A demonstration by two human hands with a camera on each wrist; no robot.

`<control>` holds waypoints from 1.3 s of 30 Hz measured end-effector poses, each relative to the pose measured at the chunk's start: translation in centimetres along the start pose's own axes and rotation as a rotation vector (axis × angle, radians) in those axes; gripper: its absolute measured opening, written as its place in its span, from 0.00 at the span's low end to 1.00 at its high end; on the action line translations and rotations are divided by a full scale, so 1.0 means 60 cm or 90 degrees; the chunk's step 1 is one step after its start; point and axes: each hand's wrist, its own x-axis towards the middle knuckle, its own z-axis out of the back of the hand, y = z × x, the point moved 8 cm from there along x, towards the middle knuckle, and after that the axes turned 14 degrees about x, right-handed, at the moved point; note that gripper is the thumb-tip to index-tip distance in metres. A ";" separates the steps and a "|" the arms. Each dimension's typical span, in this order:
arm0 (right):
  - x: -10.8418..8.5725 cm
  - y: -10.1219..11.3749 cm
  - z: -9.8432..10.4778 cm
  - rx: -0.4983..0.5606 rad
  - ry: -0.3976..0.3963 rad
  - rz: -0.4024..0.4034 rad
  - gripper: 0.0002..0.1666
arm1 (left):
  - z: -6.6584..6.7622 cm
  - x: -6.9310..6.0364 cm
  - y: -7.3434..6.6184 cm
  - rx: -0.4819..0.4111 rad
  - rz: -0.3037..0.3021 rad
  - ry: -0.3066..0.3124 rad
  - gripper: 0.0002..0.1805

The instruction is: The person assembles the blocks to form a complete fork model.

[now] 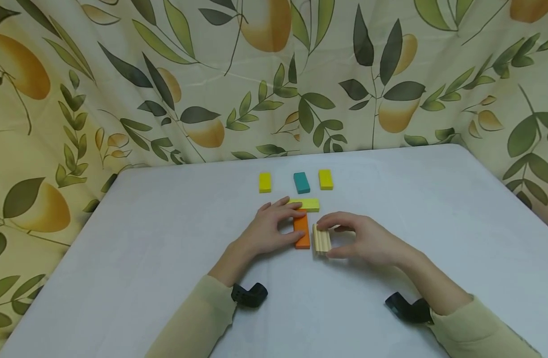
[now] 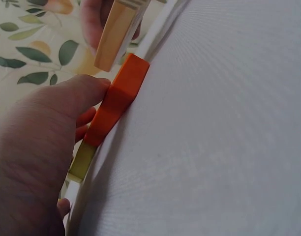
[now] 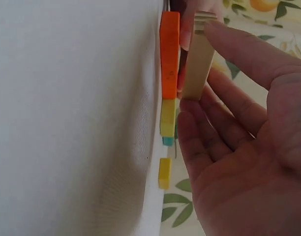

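My left hand [image 1: 271, 228] rests its thumb and fingertips on an orange block [image 1: 302, 226] and a yellow-green block [image 1: 311, 204] across its far end. In the left wrist view the thumb of that hand [image 2: 37, 142] touches the orange piece [image 2: 108, 110]. Just right of it, my right hand [image 1: 368, 241] pinches a ridged, pale wooden piece [image 1: 322, 239] between thumb and fingers. The right wrist view shows the wooden piece [image 3: 197, 64], layered at its near end, raised beside the orange block [image 3: 169, 54], with a gap between them.
Beyond the hands, a yellow block [image 1: 265, 182], a teal block [image 1: 302, 183] and another yellow block [image 1: 325, 179] lie in a loose row on the white table [image 1: 122, 278]. A patterned curtain [image 1: 256, 99] hangs along the table's back edge.
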 end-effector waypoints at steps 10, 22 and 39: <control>-0.007 0.016 -0.018 -0.001 0.019 0.034 0.27 | -0.002 0.000 -0.001 -0.003 0.002 0.004 0.25; -0.011 0.026 -0.037 -0.006 0.044 0.046 0.28 | -0.002 -0.002 -0.001 -0.015 -0.011 0.002 0.25; -0.012 0.037 -0.072 -0.044 0.086 0.053 0.28 | 0.003 -0.003 -0.001 -0.030 -0.016 -0.006 0.24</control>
